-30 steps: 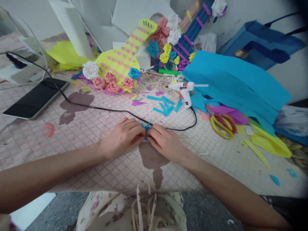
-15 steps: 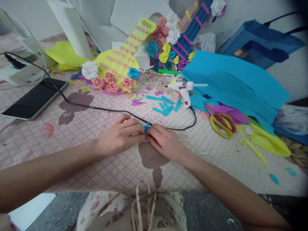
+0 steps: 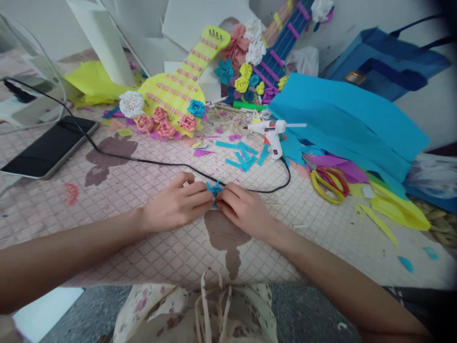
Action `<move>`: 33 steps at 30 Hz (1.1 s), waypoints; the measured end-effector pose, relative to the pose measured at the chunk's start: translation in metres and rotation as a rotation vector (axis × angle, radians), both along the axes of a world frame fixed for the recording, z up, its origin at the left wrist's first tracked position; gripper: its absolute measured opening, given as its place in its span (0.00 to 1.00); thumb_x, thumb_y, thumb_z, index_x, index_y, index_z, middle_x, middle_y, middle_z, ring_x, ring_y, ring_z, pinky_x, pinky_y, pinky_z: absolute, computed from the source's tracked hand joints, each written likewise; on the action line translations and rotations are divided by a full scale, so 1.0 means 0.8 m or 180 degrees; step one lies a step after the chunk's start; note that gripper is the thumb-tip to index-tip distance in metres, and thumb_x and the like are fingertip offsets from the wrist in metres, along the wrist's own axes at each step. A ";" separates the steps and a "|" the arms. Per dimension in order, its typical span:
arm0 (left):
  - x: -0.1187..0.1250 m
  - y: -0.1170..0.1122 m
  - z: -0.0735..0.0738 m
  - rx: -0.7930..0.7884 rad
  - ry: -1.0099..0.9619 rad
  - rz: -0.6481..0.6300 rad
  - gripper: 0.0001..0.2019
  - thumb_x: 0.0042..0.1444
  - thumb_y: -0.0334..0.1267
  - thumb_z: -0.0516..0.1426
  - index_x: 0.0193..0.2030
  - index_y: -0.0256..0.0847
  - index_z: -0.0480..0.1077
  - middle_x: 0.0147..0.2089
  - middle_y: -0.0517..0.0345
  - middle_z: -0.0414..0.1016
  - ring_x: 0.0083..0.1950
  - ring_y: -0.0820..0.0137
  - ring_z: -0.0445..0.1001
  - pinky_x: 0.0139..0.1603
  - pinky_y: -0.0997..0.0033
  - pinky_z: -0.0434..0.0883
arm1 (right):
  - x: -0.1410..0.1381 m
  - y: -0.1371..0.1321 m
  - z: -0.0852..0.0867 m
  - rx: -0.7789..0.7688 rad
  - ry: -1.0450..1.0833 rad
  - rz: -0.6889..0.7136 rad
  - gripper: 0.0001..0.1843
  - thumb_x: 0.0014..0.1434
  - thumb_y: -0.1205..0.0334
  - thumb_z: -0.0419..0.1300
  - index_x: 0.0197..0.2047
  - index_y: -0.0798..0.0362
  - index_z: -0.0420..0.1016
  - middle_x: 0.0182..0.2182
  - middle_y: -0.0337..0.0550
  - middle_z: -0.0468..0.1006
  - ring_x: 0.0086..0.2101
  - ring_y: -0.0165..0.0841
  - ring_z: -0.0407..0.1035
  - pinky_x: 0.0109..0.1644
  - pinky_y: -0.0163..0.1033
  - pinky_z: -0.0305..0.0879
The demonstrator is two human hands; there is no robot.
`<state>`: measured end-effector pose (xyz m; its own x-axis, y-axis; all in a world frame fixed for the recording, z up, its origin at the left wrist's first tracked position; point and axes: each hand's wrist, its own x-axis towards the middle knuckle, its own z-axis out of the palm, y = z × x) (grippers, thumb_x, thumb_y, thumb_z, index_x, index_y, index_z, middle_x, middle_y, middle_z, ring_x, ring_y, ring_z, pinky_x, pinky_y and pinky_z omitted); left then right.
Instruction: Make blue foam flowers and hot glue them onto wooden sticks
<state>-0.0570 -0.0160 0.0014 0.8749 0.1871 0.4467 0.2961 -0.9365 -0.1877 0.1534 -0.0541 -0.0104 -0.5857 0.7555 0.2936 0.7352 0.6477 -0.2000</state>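
Between my two hands, low over the table, is a small blue paper flower point(image 3: 214, 187) with pointed tips sticking up. My left hand point(image 3: 178, 202) pinches it from the left, fingers pressed together. From the other side my right hand point(image 3: 246, 209) grips it with thumb and bent fingers. A thin stick point(image 3: 275, 204) lies to the right of my right hand; whether it joins the flower is hidden. Just beyond my fingers runs the black cord point(image 3: 160, 163) of a white glue gun point(image 3: 273, 136), which rests on the table with a small red light showing.
Blue paper strips point(image 3: 244, 157) lie behind my hands. Scissors point(image 3: 328, 183) with yellow and red handles are at right, near large blue paper point(image 3: 350, 114). A yellow paper guitar point(image 3: 182, 85) with paper roses leans at the back. A phone point(image 3: 50, 145) lies at left.
More of the blue flower's tips show between my fingers now, as my left fingers have shifted slightly. Both hands keep their hold in nearly the same place.
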 end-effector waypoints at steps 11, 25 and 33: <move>0.001 -0.003 -0.005 -0.0669 -0.0222 0.0317 0.06 0.63 0.32 0.53 0.36 0.38 0.70 0.38 0.56 0.74 0.40 0.67 0.68 0.42 0.62 0.60 | -0.001 -0.004 0.003 0.0395 -0.0327 0.0047 0.12 0.66 0.66 0.49 0.35 0.53 0.72 0.33 0.42 0.70 0.33 0.30 0.64 0.32 0.35 0.58; 0.004 -0.008 -0.006 -0.1030 -0.0478 0.0573 0.06 0.63 0.34 0.53 0.37 0.41 0.71 0.38 0.57 0.73 0.39 0.68 0.67 0.41 0.63 0.59 | -0.002 -0.003 0.004 0.0195 -0.0276 0.0038 0.12 0.65 0.65 0.49 0.35 0.53 0.73 0.33 0.43 0.71 0.33 0.31 0.65 0.33 0.34 0.59; 0.008 -0.010 -0.005 -0.1010 -0.0373 0.0633 0.09 0.64 0.34 0.51 0.34 0.39 0.70 0.35 0.57 0.72 0.38 0.68 0.66 0.40 0.63 0.59 | -0.003 -0.003 -0.003 0.0304 -0.0078 -0.0001 0.12 0.66 0.65 0.49 0.37 0.54 0.72 0.34 0.45 0.72 0.35 0.32 0.66 0.35 0.36 0.61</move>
